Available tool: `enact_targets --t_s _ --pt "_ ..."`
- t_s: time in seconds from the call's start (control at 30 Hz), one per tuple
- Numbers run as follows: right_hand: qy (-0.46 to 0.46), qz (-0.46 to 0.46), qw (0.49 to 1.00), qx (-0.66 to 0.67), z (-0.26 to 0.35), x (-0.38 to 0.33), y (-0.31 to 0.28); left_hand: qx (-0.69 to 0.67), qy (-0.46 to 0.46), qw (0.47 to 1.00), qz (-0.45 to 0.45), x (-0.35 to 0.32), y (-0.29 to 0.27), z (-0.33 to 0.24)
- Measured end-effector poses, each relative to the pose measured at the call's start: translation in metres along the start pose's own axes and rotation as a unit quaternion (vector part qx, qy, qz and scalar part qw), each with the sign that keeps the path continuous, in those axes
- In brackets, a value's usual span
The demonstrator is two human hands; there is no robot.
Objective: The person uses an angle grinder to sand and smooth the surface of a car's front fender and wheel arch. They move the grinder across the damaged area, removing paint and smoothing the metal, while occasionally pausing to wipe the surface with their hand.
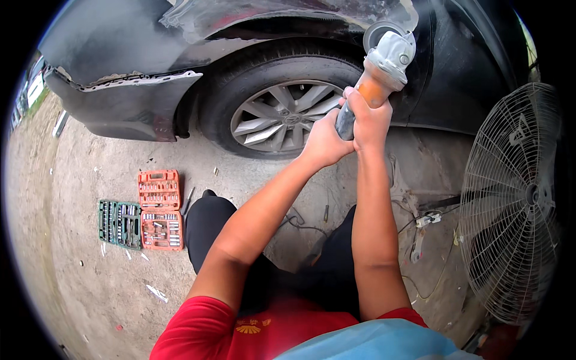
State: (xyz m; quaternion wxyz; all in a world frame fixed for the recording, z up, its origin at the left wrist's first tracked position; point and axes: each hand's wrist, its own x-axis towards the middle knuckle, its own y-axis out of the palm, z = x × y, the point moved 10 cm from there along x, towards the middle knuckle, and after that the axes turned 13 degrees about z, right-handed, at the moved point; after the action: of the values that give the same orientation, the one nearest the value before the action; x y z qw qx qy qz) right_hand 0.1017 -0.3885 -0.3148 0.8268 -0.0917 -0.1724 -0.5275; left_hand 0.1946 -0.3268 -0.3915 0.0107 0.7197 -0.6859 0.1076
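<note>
Both of my hands grip an angle grinder [373, 90] with an orange and dark body and a grey, dusty head. My left hand [327, 139] is wrapped round its lower end. Closer to the head, my right hand [371, 120] closes round the body. The round disc [384, 35] at the tool's far end is against or just in front of the car's dark fender [288, 27] above the wheel arch, where the paint is scuffed and grey; whether it touches I cannot tell. Below the arch stands the car wheel [288, 117] with silver spokes.
A large wire-caged fan [510, 204] stands at the right. On the concrete floor at the left lie an open orange socket set [161, 210] and a dark green tool case [120, 223]. A power strip [428, 219] with cables lies near the fan. A screwdriver [326, 213] lies between my legs.
</note>
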Motion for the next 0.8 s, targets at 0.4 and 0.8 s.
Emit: enact_targets --t_s 0.4,0.8 --pt "-0.040 0.067 0.992 -0.097 0.012 -0.003 0.048 -0.047 0.015 0.998 -0.033 -0.027 -0.025 0.003" --pt "-0.046 0.098 0.944 -0.312 0.039 -0.020 0.131 -0.175 0.041 0.981 -0.071 -0.059 -0.062 0.018"
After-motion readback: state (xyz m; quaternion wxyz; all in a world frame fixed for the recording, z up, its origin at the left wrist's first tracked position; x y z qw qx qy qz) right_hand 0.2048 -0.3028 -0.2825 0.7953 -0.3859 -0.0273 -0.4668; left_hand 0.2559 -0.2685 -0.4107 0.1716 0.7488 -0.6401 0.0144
